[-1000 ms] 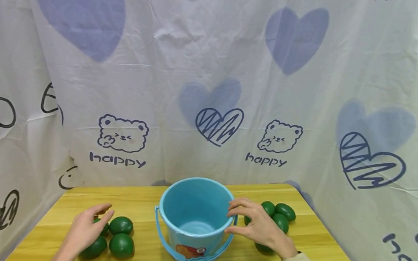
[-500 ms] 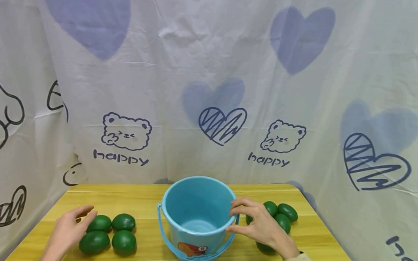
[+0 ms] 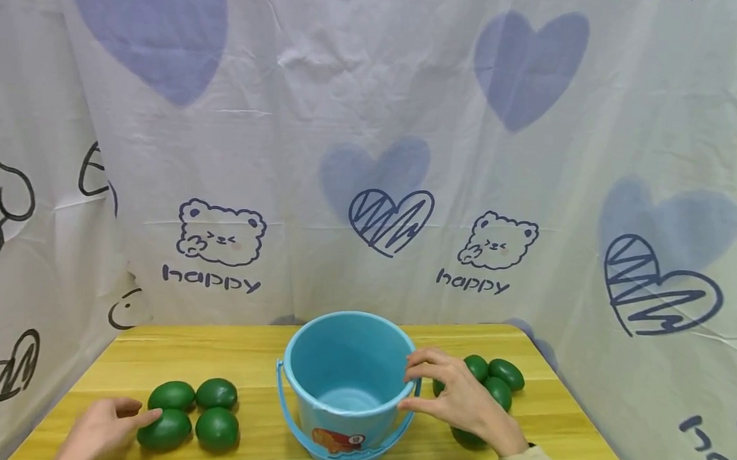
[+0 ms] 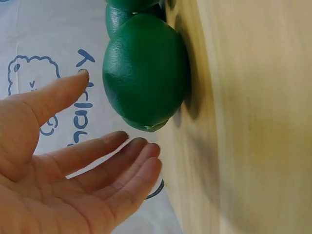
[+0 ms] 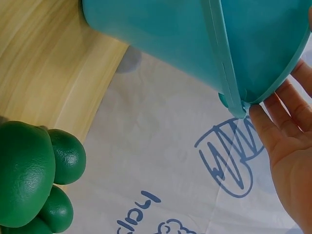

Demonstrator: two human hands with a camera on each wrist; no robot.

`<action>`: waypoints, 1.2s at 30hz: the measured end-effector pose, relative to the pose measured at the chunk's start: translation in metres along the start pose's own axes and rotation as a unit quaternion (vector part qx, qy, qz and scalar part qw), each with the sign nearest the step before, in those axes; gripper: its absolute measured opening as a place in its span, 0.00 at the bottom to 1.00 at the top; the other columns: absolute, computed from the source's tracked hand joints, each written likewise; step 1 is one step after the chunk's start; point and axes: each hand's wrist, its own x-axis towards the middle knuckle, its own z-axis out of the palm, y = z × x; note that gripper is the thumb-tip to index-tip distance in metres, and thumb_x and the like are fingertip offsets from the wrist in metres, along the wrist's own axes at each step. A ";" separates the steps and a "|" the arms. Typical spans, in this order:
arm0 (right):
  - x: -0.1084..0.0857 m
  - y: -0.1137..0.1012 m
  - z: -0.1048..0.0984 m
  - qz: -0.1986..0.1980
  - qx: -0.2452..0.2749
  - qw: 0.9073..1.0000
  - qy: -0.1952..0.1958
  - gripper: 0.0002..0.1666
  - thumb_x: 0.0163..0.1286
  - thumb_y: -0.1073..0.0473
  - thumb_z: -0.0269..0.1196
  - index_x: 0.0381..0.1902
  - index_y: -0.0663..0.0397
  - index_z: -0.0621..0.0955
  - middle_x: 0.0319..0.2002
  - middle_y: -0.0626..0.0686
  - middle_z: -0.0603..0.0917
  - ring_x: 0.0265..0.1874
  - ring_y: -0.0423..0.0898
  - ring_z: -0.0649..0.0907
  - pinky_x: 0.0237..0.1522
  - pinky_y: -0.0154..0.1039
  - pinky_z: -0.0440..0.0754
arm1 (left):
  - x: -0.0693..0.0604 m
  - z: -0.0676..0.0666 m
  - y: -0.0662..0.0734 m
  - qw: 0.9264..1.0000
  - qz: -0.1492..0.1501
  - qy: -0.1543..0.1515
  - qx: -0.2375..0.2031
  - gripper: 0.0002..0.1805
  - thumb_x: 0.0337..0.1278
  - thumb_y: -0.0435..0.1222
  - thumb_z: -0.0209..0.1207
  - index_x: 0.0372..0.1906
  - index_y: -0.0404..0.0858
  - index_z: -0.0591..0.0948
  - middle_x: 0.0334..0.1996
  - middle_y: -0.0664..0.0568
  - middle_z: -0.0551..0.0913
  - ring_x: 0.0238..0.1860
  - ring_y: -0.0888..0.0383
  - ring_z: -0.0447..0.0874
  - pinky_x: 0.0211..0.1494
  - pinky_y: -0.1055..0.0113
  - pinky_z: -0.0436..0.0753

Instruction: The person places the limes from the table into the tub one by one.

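Note:
My left hand (image 3: 102, 426) is beside a group of several glossy green oval fruits on the left of the table. Its thumb tip reaches over the near-left fruit (image 3: 164, 430); in the left wrist view the thumb and spread fingers stand apart from the fruit (image 4: 145, 73), and the palm holds nothing. Upright in the middle stands a light blue bucket (image 3: 352, 424), with its handle hanging down in front. My right hand (image 3: 459, 401) holds the bucket's right rim, thumb toward me and fingers farther back. In the right wrist view, fingertips (image 5: 258, 113) touch the rim beside the handle joint.
More green fruits (image 3: 506, 375) lie to the right of the bucket, partly hidden behind the right hand. A wooden table (image 3: 262, 349) bears everything. Printed white cloth (image 3: 296, 184) hangs at the back and both sides.
My left hand has drawn back left and toward me, from above the left fruits to the near-left one. The right hand stays at the bucket rim; the fruits have not visibly moved.

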 end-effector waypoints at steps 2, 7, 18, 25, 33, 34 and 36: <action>0.000 0.000 0.000 -0.003 -0.002 1.000 0.002 0.15 0.56 0.41 0.72 0.39 0.36 0.85 0.48 0.45 0.83 0.52 0.41 0.80 0.53 0.45 0.85 | 0.001 0.003 -0.002 1.000 -0.010 -0.014 0.001 0.53 0.47 0.70 0.61 0.51 0.19 0.77 0.47 0.26 0.80 0.48 0.32 0.78 0.46 0.47 0.82; 0.001 0.000 0.001 -0.003 -0.005 1.000 0.001 0.15 0.56 0.41 0.72 0.39 0.36 0.84 0.48 0.44 0.83 0.53 0.42 0.80 0.53 0.44 0.85 | 0.002 0.013 -0.002 1.000 -0.016 -0.004 -0.017 0.33 0.52 0.66 0.60 0.18 0.39 0.73 0.15 0.51 0.70 0.21 0.56 0.69 0.28 0.65 0.71; 0.001 0.000 0.002 -0.005 -0.006 1.000 0.006 0.15 0.56 0.40 0.71 0.40 0.35 0.84 0.48 0.38 0.81 0.52 0.40 0.80 0.53 0.44 0.85 | 0.005 0.021 -0.002 0.996 -0.051 -0.037 -0.070 0.33 0.51 0.66 0.61 0.21 0.38 0.75 0.13 0.58 0.64 0.19 0.59 0.72 0.30 0.66 0.75; -0.001 0.000 0.002 -0.012 -0.010 1.000 0.009 0.15 0.56 0.41 0.72 0.39 0.35 0.84 0.48 0.37 0.81 0.52 0.40 0.80 0.53 0.43 0.85 | 0.012 0.026 -0.006 0.996 -0.060 -0.041 -0.058 0.38 0.48 0.70 0.59 0.25 0.35 0.81 0.16 0.53 0.74 0.24 0.56 0.77 0.33 0.62 0.81; 0.001 0.000 0.000 -0.006 -0.010 1.000 0.005 0.16 0.57 0.40 0.71 0.40 0.37 0.85 0.49 0.38 0.81 0.52 0.40 0.80 0.53 0.44 0.85 | 0.015 0.026 -0.003 0.994 -0.072 -0.038 -0.079 0.32 0.47 0.67 0.62 0.15 0.45 0.70 0.11 0.59 0.64 0.19 0.58 0.73 0.29 0.66 0.78; 0.001 0.000 0.000 -0.005 -0.011 1.000 0.003 0.16 0.57 0.40 0.71 0.40 0.37 0.85 0.49 0.38 0.81 0.52 0.41 0.80 0.54 0.44 0.85 | 0.015 0.026 -0.003 0.993 -0.074 -0.037 -0.079 0.32 0.46 0.67 0.63 0.15 0.45 0.71 0.11 0.59 0.64 0.19 0.58 0.74 0.29 0.66 0.78; 0.000 0.000 0.000 -0.003 -0.013 1.000 -0.002 0.16 0.58 0.39 0.70 0.40 0.36 0.85 0.49 0.38 0.81 0.53 0.41 0.80 0.54 0.44 0.85 | 0.015 0.028 -0.003 0.994 -0.074 -0.035 -0.075 0.31 0.44 0.67 0.64 0.14 0.45 0.71 0.11 0.59 0.65 0.20 0.58 0.74 0.29 0.66 0.77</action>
